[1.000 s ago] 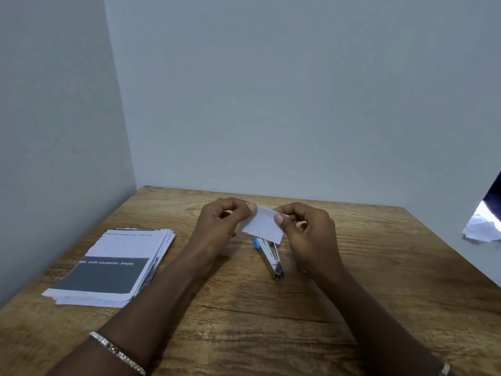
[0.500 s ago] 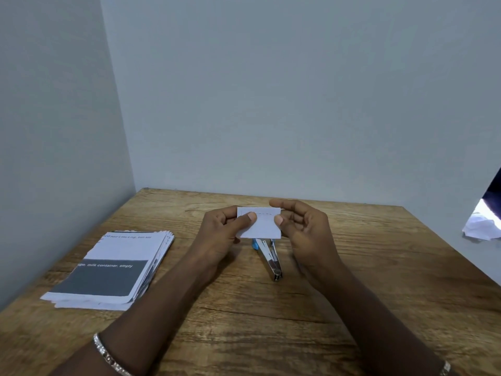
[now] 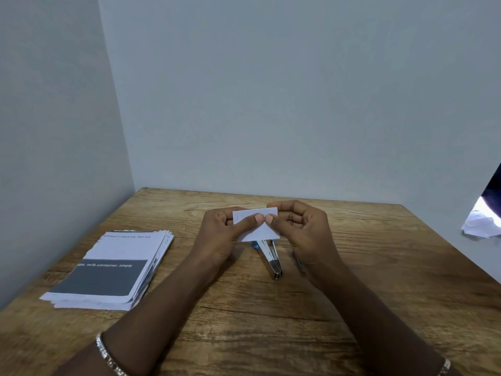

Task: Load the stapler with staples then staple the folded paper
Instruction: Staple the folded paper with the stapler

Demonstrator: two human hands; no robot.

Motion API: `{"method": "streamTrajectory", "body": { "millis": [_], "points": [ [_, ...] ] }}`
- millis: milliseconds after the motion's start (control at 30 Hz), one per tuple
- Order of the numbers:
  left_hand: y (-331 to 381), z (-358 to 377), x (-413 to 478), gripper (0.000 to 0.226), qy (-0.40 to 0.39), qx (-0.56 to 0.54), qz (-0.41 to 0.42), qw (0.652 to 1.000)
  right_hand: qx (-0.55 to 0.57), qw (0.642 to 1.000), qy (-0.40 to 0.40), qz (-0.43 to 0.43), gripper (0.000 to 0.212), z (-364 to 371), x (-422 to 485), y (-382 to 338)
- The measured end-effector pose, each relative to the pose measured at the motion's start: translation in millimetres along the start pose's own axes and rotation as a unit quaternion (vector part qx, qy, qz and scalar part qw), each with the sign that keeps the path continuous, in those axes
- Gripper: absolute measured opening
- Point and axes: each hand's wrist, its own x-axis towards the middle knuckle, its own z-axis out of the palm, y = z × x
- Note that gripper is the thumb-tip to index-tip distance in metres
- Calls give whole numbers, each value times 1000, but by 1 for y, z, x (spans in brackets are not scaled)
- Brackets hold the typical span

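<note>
Folded paper (image 3: pixel 257 225), small and white, is held up off the wooden surface (image 3: pixel 271 321) between both hands, out past the two forearms that reach in from the near edge. A silver bracelet (image 3: pixel 108 358) sits on the left wrist, and another band shows at the right wrist. On the near left of the surface lies a stack of printed sheets (image 3: pixel 108 270), its top page white above a dark grey block with pale lettering. Farther in, the left hand (image 3: pixel 219 234) has its grip clenched on the paper's left part, thumb pressed across the front. The right hand (image 3: pixel 301 229) pinches the right part, thumb on the front beside the left thumb and index finger curled over the top edge. Just below the paper a metal stapler (image 3: pixel 271 259) with a blue end rests on the surface, touched by neither hand, its far end hidden behind the paper. Beyond stand plain pale walls (image 3: pixel 271 104).
</note>
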Motion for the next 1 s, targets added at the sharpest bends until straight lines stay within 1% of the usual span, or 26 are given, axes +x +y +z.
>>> {"method": "streamTrajectory", "body": {
  "millis": [133,200,300,400,633,800,833,933,1000],
  "points": [
    [2,1,-1,20,-8,-10,-15,1000,-9,1000,1,17,25,-1,1,-1],
    [3,1,-1,21,-6,0,-25,1000,-18,1000,6,17,19,-2,2,-2],
    [3,2,0,28,-16,0,-35,999,-18,1000,14,12,13,-3,3,-3],
    [2,2,1,30,-32,-26,-51,998,-14,1000,18,9,14,-3,3,-4],
    [-1,0,6,30,-30,-39,-61,997,-13,1000,13,6,15,-4,4,-3],
    [-1,-4,4,26,-43,-6,-20,999,-15,1000,16,5,16,-3,3,-3],
    [-1,-6,5,22,-36,12,-5,999,-15,1000,17,3,18,-3,3,-3],
    [-1,-10,8,10,18,98,43,994,-10,1000,18,6,19,-3,3,-4],
    [-2,-11,10,5,33,100,58,993,-8,1000,11,11,20,-3,1,-4]
  ]
}}
